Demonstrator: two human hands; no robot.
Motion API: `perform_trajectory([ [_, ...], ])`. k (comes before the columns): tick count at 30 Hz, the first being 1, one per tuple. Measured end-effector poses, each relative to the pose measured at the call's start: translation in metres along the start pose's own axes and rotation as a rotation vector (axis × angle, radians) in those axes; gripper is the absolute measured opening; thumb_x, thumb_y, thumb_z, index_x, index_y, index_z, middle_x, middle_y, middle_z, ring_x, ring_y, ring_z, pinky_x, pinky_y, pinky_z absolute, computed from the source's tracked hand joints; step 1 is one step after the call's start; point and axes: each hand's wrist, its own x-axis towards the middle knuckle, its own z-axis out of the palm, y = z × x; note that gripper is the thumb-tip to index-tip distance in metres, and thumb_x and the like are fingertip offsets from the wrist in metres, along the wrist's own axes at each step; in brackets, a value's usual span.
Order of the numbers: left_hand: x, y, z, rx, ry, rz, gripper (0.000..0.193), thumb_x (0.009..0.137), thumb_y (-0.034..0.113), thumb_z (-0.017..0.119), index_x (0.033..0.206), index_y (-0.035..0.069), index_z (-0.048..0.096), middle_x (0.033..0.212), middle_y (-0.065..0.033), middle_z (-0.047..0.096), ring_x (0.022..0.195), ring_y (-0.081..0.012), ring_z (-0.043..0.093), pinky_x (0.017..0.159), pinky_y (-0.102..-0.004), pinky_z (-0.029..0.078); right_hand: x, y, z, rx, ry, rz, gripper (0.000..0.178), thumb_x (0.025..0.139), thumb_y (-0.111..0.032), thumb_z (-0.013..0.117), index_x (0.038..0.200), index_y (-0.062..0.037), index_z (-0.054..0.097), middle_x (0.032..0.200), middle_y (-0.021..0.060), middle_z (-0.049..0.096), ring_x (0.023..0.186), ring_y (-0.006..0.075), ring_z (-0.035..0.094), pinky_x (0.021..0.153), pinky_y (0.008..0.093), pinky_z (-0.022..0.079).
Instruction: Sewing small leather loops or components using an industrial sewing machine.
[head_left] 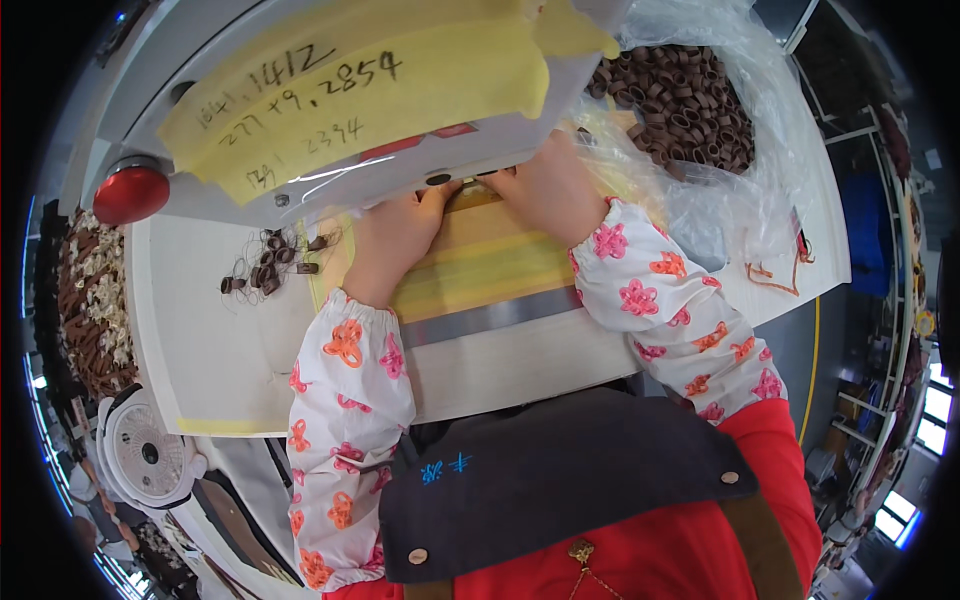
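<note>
Both my hands reach in under the pale head of a machine (370, 175), which looks like a sewing machine and hides most of my fingers. My left hand (400, 235) comes in from the left, its thumb bent toward the middle. Close by on the right, my right hand (555, 195) has its thumb pointing at the left one. Both hands look closed in a pinch, but whatever lies between the fingers is out of sight. Below them the work plate (490, 265) is covered with yellowish tape, with a bare metal strip (485, 318) along its near side.
Several small brown loops (268, 265) with loose threads lie left of my left hand. A clear plastic bag (700, 215) holding many brown rings (690, 110) rests at the right. A red button (132, 190) sticks out at the machine's left. A white fan (150, 450) stands lower left.
</note>
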Motion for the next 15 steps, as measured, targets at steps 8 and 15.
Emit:
perform_trajectory([
  [8,0.0,-0.004,0.006,-0.079,0.094,0.068,0.027,0.078,0.032,0.063,0.078,0.005,0.061,0.058,-0.0026,0.054,0.052,-0.0147,0.049,0.052,-0.03,0.038,0.0,-0.001,-0.005,0.011,-0.064,0.072,0.009,0.069,-0.008,0.062,0.067,-0.0013,0.057,0.06,0.013,0.057,0.058,0.0292,0.057,0.056,0.036,0.045],
  [15,-0.002,-0.002,0.006,-0.085,0.052,-0.015,0.026,0.077,0.031,0.063,0.086,0.006,0.063,0.062,-0.0027,0.057,0.056,-0.015,0.051,0.055,-0.029,0.04,0.0,-0.003,-0.008,0.024,-0.117,0.161,0.012,0.068,-0.009,0.064,0.067,0.0,0.057,0.063,0.0136,0.059,0.059,0.0292,0.057,0.057,0.0359,0.045],
])
